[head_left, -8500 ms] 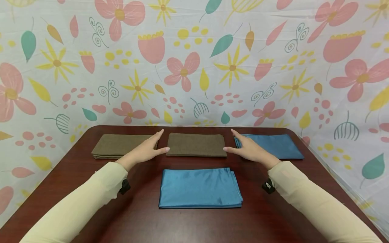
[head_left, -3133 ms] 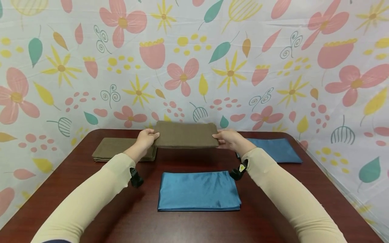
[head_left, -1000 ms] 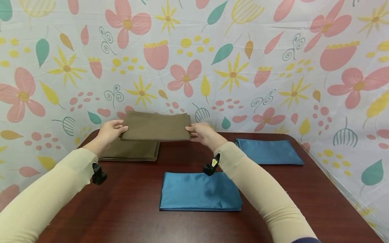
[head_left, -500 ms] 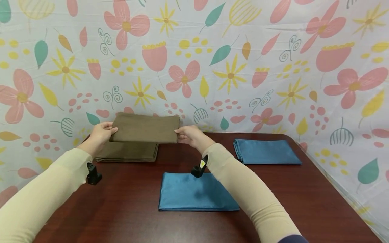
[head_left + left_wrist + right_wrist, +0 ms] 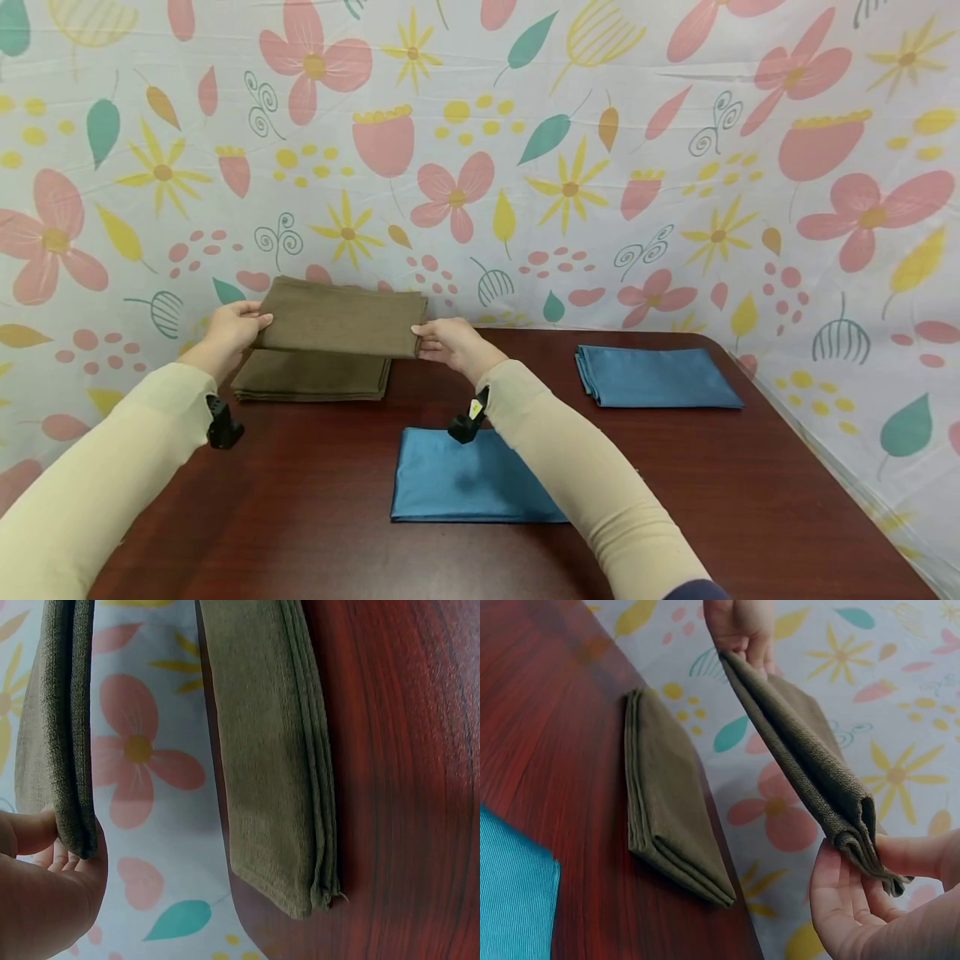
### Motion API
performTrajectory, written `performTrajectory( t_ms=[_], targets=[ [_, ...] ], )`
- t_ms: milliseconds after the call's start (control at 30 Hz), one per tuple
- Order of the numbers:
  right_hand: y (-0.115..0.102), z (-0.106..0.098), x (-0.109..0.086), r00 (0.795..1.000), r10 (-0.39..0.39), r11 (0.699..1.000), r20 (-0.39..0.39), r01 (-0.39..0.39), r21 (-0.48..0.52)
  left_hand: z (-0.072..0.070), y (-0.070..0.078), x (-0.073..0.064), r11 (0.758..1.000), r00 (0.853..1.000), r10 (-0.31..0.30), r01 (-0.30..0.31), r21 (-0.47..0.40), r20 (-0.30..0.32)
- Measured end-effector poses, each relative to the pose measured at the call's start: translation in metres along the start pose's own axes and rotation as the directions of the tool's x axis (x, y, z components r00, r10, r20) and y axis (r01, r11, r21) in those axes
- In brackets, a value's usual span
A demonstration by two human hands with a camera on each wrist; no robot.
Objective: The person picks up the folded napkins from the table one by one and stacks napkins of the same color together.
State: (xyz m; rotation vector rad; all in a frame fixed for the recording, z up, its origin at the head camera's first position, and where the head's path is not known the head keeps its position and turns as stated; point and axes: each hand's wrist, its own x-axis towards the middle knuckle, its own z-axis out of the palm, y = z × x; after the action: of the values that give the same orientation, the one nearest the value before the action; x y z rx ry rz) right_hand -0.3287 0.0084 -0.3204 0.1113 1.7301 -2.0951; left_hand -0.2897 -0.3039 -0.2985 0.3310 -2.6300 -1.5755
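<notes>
A folded brown cloth [image 5: 341, 318] hangs in the air between my two hands. My left hand [image 5: 227, 333] pinches its left end, thumb on top and fingers beneath, as the left wrist view shows. At the other end my right hand [image 5: 453, 343] pinches the layered corner, fingers under the folds in the right wrist view. Below the held cloth, a second folded brown cloth [image 5: 311, 377] lies at the table's back left. The wrist views show a gap between the two cloths, and in the head view the upper one covers the lower one's far part.
A shiny blue folded cloth [image 5: 465, 487] lies at the middle front, partly covered by my right forearm [image 5: 577, 467]. Another blue folded cloth [image 5: 660, 377] is at the back right of the dark red table [image 5: 300, 517]. A flowered curtain [image 5: 480, 125] hangs behind the table's back edge.
My hands gripped the brown cloth at the back middle, lifted it and carried it left, over the other brown cloth. In the last second it moved further left and its right end dipped slightly.
</notes>
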Motion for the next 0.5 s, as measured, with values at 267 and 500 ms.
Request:
performTrajectory(
  t_ms=[267,500],
  targets=[
    [-0.001,0.011,0.005,1.0,0.022,0.999,-0.005,-0.022,0.025,-0.009,-0.005,0.004,1.0,1.0,-0.016,0.016,0.012,-0.009],
    [0.004,0.018,0.016,0.999,0.041,0.998,-0.025,-0.039,0.057,-0.013,-0.011,0.006,0.999,0.999,-0.031,0.031,0.015,-0.007]
  ],
)
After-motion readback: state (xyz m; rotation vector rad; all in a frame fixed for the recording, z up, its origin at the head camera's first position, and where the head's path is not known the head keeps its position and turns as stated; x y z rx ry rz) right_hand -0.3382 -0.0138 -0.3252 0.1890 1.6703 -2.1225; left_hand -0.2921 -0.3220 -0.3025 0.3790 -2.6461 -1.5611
